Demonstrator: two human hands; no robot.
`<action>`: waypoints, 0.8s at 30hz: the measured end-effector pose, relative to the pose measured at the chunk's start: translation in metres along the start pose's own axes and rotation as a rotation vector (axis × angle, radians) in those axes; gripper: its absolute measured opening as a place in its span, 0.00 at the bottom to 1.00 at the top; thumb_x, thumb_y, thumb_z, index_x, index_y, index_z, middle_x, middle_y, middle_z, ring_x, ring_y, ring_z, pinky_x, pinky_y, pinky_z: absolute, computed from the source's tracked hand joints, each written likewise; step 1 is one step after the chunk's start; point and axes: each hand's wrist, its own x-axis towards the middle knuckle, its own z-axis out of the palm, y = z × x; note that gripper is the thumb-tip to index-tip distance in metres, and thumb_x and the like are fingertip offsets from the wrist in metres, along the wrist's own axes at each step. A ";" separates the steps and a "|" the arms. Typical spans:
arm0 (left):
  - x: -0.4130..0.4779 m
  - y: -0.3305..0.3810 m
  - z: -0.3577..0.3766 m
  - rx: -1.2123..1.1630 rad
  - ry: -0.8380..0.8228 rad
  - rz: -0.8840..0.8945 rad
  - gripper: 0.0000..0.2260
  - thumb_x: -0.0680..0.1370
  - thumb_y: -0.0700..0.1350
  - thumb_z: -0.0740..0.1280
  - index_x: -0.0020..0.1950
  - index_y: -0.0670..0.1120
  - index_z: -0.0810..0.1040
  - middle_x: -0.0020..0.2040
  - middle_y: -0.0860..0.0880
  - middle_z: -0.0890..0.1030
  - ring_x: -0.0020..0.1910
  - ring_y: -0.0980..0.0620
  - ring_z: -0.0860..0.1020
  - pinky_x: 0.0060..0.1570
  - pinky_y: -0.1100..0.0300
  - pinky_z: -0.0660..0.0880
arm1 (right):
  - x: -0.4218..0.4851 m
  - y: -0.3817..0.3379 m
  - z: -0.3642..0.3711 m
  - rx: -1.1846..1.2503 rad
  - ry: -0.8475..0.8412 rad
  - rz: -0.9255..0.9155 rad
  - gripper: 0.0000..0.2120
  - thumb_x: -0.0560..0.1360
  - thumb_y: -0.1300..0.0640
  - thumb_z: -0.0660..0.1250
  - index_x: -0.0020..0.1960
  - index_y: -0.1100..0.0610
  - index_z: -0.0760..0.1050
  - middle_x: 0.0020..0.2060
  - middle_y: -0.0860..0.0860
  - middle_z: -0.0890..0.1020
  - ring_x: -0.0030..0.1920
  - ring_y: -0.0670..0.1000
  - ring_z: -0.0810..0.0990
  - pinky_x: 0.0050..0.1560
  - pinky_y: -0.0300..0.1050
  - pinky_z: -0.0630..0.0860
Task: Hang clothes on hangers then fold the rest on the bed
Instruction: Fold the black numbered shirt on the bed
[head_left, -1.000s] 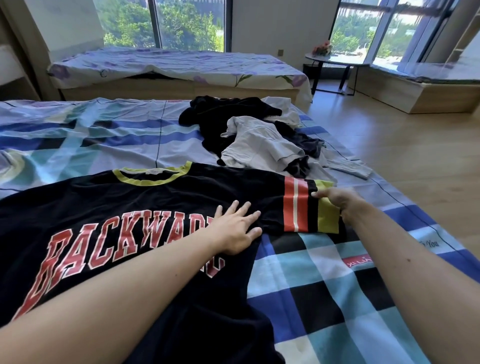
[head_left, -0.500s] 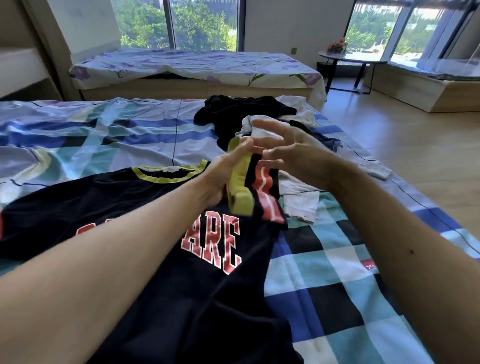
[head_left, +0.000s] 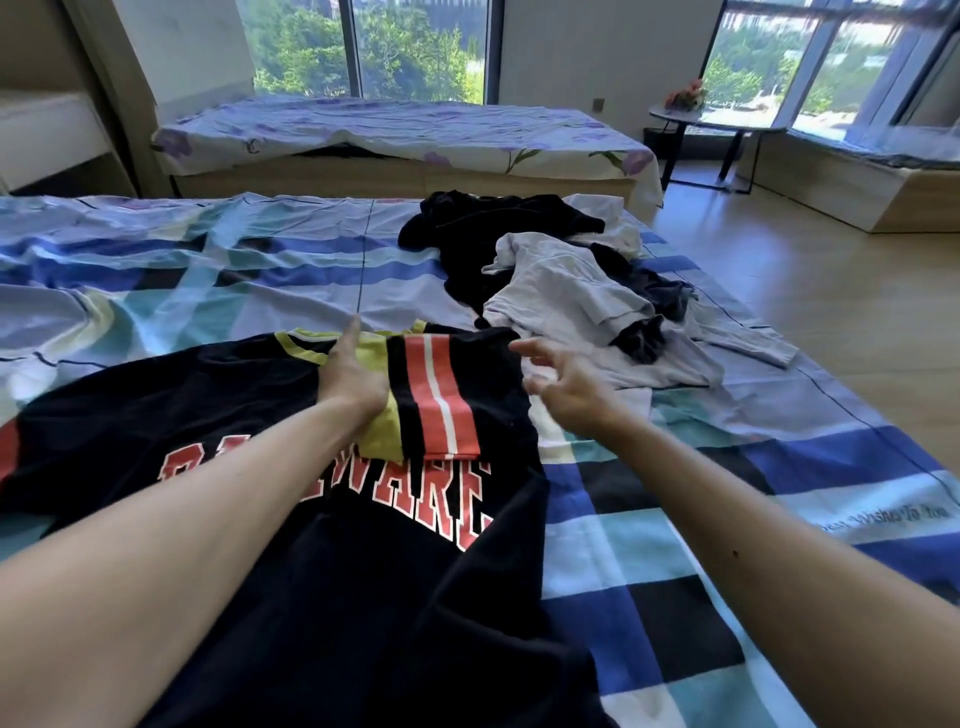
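Observation:
A black T-shirt (head_left: 363, 597) with red block letters lies flat on the checked bedspread (head_left: 701, 545). Its right sleeve (head_left: 441, 400), striped red and white with a yellow cuff, is folded inward over the chest. My left hand (head_left: 350, 371) lies on the yellow cuff with the fingers stretched out. My right hand (head_left: 561, 382) hovers just right of the folded sleeve, fingers spread and holding nothing. A pile of unfolded black, white and dark clothes (head_left: 561, 280) lies beyond on the bed.
A second bed (head_left: 405, 135) with a floral sheet stands behind. Wooden floor (head_left: 831, 312) runs along the right side. A small round table (head_left: 711, 117) with flowers and a window bench (head_left: 857, 182) are at the back right.
The right sleeve, stretched out flat a second ago, was lifted by both hands and now lies folded over the chest. My right hand has let go of it.

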 end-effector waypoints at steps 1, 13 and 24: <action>0.001 -0.009 0.000 0.038 -0.021 -0.011 0.32 0.75 0.31 0.64 0.76 0.54 0.69 0.69 0.52 0.74 0.50 0.47 0.81 0.49 0.58 0.80 | 0.000 0.001 0.011 -0.086 -0.064 -0.034 0.23 0.80 0.66 0.64 0.74 0.57 0.71 0.73 0.54 0.72 0.74 0.52 0.68 0.72 0.36 0.59; -0.008 -0.024 -0.023 -0.020 -0.458 0.000 0.50 0.67 0.51 0.81 0.82 0.52 0.54 0.80 0.48 0.58 0.78 0.46 0.61 0.75 0.50 0.61 | -0.004 0.021 0.049 -0.573 -0.351 0.102 0.33 0.84 0.44 0.56 0.83 0.50 0.45 0.82 0.47 0.42 0.81 0.52 0.38 0.78 0.60 0.36; -0.014 -0.027 -0.054 0.480 -0.453 0.123 0.37 0.71 0.48 0.77 0.77 0.48 0.65 0.69 0.44 0.65 0.63 0.44 0.74 0.57 0.55 0.77 | 0.023 -0.037 0.085 -0.632 -0.192 0.023 0.34 0.83 0.40 0.54 0.83 0.50 0.47 0.82 0.52 0.44 0.81 0.52 0.40 0.79 0.60 0.38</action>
